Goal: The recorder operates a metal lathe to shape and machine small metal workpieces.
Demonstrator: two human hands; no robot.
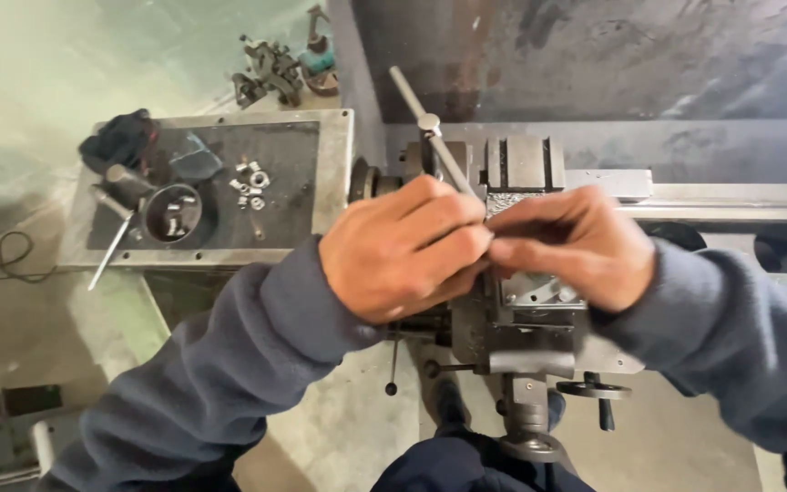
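Both hands meet over the carriage of a small metal lathe. My left hand is curled shut, its fingers bunched against the fingertips of my right hand. My right hand pinches something small between thumb and fingers; the piece itself is hidden by the fingers. Just behind the hands stands the slotted tool post, with a long thin lever handle slanting up to the left. What my left hand holds cannot be made out.
The headstock top tray at left carries a metal cup, several loose nuts, a rod and a dark rag. Handwheels stick out at the lathe's front. Metal parts lie on the floor behind.
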